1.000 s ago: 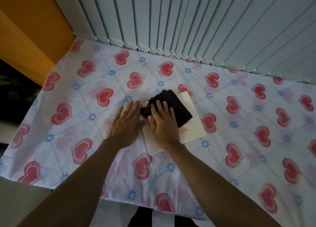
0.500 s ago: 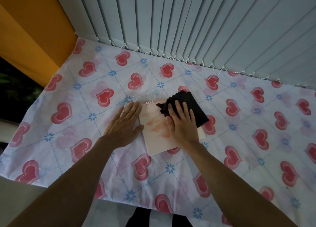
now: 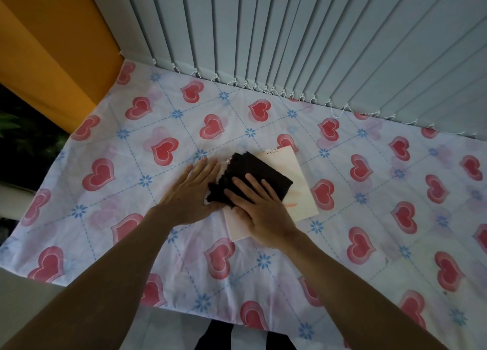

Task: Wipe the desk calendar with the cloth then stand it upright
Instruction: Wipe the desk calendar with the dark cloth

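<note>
Pale spiral-bound desk calendar [image 3: 297, 181] lying flat on heart-print tabletop [image 3: 131, 144], dark cloth [image 3: 253, 176] pressed under flat right hand [image 3: 261, 210], left hand [image 3: 191, 194] spread flat beside calendar

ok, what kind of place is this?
Likely a home room, at a table by a window: a heart-print tablecloth covers the surface, vertical blinds hang right behind it, and an orange wall stands at the left.

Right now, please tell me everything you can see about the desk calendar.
The desk calendar lies flat on the heart-patterned tablecloth, not yet upright. It looks like pale pinkish card, with a wire spiral binding along its far edge. A dark cloth covers its left part, pressed down by the right hand. The left hand lies flat by its left edge; whether it touches is unclear.
</note>
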The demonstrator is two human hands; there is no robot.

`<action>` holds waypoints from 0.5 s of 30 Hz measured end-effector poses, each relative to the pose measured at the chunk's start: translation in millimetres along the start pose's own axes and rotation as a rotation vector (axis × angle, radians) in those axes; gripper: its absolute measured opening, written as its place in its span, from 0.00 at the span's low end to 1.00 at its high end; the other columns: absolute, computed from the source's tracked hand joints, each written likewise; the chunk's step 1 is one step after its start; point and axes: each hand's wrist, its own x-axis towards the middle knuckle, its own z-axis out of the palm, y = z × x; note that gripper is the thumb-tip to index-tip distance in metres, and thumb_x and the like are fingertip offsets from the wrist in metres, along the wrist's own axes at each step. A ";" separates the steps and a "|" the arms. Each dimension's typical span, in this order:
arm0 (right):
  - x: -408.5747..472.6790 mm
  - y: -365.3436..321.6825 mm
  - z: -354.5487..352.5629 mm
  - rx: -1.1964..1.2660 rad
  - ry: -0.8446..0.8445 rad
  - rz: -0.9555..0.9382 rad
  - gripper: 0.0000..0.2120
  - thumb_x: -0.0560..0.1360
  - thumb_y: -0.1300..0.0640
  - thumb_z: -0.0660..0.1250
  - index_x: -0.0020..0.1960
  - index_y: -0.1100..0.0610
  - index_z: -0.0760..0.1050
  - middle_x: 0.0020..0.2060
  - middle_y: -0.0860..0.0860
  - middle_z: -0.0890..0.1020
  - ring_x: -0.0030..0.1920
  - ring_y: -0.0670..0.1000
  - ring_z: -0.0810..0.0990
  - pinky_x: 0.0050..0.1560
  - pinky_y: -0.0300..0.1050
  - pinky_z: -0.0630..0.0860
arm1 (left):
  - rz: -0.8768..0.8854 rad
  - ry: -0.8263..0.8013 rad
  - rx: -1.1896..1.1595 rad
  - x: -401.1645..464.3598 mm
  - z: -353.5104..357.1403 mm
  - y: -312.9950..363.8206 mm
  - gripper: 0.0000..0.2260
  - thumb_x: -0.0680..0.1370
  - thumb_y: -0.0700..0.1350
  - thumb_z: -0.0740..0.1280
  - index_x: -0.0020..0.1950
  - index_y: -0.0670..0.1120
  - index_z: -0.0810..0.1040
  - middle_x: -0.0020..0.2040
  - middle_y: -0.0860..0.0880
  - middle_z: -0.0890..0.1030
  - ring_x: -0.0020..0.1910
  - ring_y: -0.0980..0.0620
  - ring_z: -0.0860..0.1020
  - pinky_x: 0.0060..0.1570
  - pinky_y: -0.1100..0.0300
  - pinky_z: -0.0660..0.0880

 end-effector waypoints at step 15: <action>22.7 -0.7 -2.0 -0.100 -0.045 0.062 0.24 0.82 0.43 0.46 0.77 0.43 0.60 0.78 0.47 0.61 0.79 0.52 0.53 0.69 0.57 0.58 | -0.023 -0.044 0.004 0.0 -7.7 3.1 0.52 0.66 0.79 0.50 0.78 0.47 0.42 0.76 0.53 0.38 0.75 0.54 0.35 0.74 0.52 0.39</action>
